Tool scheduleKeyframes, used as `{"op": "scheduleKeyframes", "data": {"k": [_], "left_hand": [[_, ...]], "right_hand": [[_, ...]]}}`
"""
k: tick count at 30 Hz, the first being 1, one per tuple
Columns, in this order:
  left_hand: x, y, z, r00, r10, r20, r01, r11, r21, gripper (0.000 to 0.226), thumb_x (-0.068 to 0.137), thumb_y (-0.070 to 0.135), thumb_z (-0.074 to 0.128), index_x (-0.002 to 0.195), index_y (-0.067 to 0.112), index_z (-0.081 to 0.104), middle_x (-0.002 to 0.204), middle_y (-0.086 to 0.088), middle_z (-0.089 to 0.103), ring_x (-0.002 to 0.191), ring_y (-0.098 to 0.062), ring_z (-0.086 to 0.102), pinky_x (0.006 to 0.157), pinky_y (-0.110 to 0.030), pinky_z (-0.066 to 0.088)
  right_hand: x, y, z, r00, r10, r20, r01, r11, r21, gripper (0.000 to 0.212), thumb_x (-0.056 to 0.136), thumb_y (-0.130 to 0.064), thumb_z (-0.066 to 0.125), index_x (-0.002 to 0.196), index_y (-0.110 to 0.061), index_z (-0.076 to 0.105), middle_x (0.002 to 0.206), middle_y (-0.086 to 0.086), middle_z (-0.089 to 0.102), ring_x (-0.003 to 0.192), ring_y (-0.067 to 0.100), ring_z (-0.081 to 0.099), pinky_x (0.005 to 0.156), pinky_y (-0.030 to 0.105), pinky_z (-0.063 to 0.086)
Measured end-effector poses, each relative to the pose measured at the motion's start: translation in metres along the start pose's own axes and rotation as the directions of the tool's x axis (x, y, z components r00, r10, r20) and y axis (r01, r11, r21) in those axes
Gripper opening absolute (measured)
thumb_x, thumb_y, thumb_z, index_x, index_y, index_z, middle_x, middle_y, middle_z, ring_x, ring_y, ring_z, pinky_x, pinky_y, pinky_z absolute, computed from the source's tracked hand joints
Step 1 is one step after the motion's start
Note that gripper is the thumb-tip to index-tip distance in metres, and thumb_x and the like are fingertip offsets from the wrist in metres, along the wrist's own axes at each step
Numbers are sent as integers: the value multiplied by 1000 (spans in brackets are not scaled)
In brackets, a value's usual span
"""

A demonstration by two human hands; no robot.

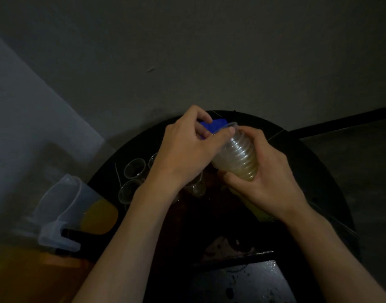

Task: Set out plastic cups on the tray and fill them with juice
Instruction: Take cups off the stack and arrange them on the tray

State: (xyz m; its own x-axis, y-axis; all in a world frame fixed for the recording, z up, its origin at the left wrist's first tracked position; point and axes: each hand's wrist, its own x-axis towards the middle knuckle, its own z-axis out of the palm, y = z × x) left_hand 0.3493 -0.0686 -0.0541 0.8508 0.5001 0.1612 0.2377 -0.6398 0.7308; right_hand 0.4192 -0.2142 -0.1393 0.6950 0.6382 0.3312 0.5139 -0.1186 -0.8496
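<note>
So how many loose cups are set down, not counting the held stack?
4 cups: one at the left, one nearer, below it, one rim behind the left hand, one under that wrist. The hands may hide more.

One jug (78, 206), one cup stack (238, 158)

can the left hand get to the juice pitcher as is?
Probably not yet: the left hand pinches the top rim of the cup stack held by the right hand. The pitcher stands to its left with nothing visible between them.
</note>
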Motion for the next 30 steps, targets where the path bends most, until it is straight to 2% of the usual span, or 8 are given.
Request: {"op": "scheduleKeyframes", "data": {"k": [5,8,10,13,18,25,27,30], "left_hand": [[7,3,-19,986,23,-162,-36,996,-76,32,89,44,71,111,22,62,94,7,65,77,10,60,62,-7,45],[3,0,-35,923,92,-375,-132,988,-81,37,91,35,72,120,18,57,103,3,66,84,9,59,68,-6,45],[-1,-7,-38,894,129,-429,-175,982,-70,41,89,32,73,122,15,56,108,-3,68,90,0,63,72,-8,46],[-8,-21,-19,937,153,-313,-146,988,48,45,84,33,78,122,23,55,110,4,68,92,-2,63,73,-14,49],[-20,-49,26,953,252,-170,-199,941,275,62,71,43,80,126,24,58,111,15,56,101,-7,56,87,-22,48],[-22,-81,58,968,231,-95,-188,925,332,59,71,48,83,118,23,60,110,11,55,103,-8,51,86,-26,45],[-20,-87,64,969,234,-77,-193,914,358,58,69,46,83,116,23,59,107,11,54,101,-6,48,82,-19,40],[-14,-93,67,973,226,-54,-189,906,379,60,68,47,83,117,21,59,108,7,56,99,-6,46,78,-12,32]], "right_hand": [[0,7,-8,999,37,6,-37,999,-35,90,67,-70,66,143,-42,27,126,-20,48,105,-1,55,86,32,53],[-1,11,-20,994,84,-67,-84,996,10,86,69,-57,75,142,-39,33,117,-22,52,100,-4,57,83,26,51],[0,13,-27,980,139,-143,-129,989,74,82,69,-52,76,140,-39,36,111,-23,54,97,-4,59,80,23,50],[0,15,-33,955,180,-234,-155,980,120,78,72,-47,78,138,-37,38,108,-23,53,94,-8,58,76,15,46],[0,14,-34,941,216,-261,-182,972,150,70,76,-40,78,134,-38,39,103,-28,47,87,-33,44,66,-5,37],[2,15,-33,930,243,-275,-195,962,188,71,74,-49,78,132,-44,38,116,-19,56,108,7,59,88,28,51],[3,14,-32,935,238,-262,-190,962,196,72,75,-48,78,135,-43,38,118,-17,57,109,7,59,90,30,52],[4,14,-31,934,245,-258,-192,958,214,75,76,-45,79,139,-39,38,115,-20,55,103,-2,59,83,18,49]]}}
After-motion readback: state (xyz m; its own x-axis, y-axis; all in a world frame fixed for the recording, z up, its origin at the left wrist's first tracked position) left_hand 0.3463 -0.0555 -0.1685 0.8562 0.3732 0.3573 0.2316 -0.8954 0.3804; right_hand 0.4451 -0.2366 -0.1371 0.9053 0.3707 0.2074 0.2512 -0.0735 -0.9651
